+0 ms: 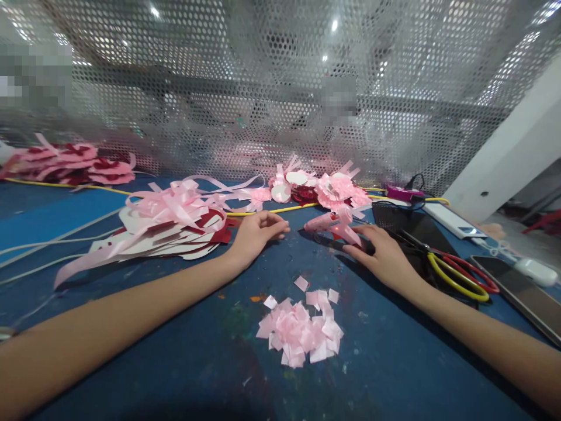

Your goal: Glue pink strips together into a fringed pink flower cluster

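Observation:
A pink glue gun [328,222] lies over the blue table, its nozzle pointing left. My right hand [381,254] has thumb and fingers around the end of its handle. To the left, my left hand [258,237] is closed, with thumb and fingertips together; whatever they may hold is hidden. Beside its wrist sits a stack of white and red cut-out shapes [175,242], topped by loops of pink ribbon [175,204]. Between my forearms, a loose pile of small pink ribbon squares [302,330] rests on the table.
Scissors [456,275] with yellow and red handles, a phone [521,292] and a white power bank [453,221] lie at right. Pink ribbon pieces [335,190] line the back before a perforated metal screen [263,88]. A yellow cable [280,209] crosses the table [197,351].

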The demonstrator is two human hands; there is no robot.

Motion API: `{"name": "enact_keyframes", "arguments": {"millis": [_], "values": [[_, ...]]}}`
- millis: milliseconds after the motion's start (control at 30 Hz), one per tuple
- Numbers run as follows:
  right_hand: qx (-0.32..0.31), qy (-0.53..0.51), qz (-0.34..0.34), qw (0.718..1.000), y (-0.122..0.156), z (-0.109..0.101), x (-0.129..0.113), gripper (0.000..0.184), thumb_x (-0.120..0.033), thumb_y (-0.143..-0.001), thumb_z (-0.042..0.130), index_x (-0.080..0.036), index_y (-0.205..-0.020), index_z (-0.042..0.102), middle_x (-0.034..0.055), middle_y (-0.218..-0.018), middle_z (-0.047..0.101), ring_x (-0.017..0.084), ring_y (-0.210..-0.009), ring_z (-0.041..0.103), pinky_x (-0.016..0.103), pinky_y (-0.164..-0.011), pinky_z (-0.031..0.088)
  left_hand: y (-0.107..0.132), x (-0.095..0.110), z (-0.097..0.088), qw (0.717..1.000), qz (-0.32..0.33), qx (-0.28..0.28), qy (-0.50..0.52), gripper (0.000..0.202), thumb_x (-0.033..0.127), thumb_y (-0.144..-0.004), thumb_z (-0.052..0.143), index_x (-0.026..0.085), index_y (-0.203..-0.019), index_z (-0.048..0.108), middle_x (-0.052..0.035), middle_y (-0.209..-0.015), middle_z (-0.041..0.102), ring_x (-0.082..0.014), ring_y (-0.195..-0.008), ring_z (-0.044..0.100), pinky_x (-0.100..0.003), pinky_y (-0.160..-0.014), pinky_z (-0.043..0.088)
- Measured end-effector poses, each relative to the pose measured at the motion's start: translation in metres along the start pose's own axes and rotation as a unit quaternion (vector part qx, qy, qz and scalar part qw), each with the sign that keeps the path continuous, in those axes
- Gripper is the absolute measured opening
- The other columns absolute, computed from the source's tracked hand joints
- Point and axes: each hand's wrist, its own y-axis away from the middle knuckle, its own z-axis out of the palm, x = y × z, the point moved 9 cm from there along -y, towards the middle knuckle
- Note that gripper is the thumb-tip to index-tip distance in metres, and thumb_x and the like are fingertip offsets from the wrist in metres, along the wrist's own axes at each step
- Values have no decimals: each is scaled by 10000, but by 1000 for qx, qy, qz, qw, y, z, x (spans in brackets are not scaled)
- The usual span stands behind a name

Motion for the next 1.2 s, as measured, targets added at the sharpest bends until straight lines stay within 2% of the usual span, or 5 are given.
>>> {"name": "enact_keyframes", "arguments": {"millis": [100, 433, 667, 833, 1200], "values": [[-29, -33, 16, 999, 2, 4, 0, 230, -385, -811, 583, -195, -939, 604, 49, -812, 649, 212, -714, 597, 349, -670, 453, 1, -3, -1, 1000, -1, 7, 18, 268, 297, -668, 742, 135, -781, 562, -40, -745, 670, -165, -751, 675, -266, -673, 541], [55, -208, 123, 969, -1, -10, 28, 196, -387, -818, 549, -198, -862, 520, 21, -741, 606, 163, -622, 592, 313, -608, 500, 1, -1, -1, 1000, 9, 2, -4, 245, 296, -650, 744, 137, -826, 683, -51, -738, 698, -157, -687, 653, -289, -689, 553], [41, -294, 141, 944, -3, -1, 35, 227, -370, -762, 626, -208, -888, 527, 6, -803, 583, 130, -617, 548, 287, -589, 485, 2, 0, 4, 1000, 8, -12, -21, 250, 311, -723, 678, 123, -887, 695, -76, -813, 728, -169, -756, 676, -318, -789, 548], [32, -338, 150, 928, -3, 5, 38, 248, -427, -796, 573, -192, -863, 532, 8, -776, 558, 130, -627, 538, 259, -531, 454, 2, 2, 8, 998, 14, -33, -58, 200, 262, -656, 732, 156, -825, 716, -49, -792, 733, -175, -749, 673, -317, -791, 541], [65, -374, 163, 911, 1, -2, 32, 299, -439, -749, 641, -203, -704, 464, -55, -536, 482, 92, -463, 446, 234, -437, 359, 1, 3, 15, 994, 40, -64, -75, 229, 307, -799, 575, 152, -930, 678, -84, -936, 719, -189, -878, 671, -323, -827, 522]]}}
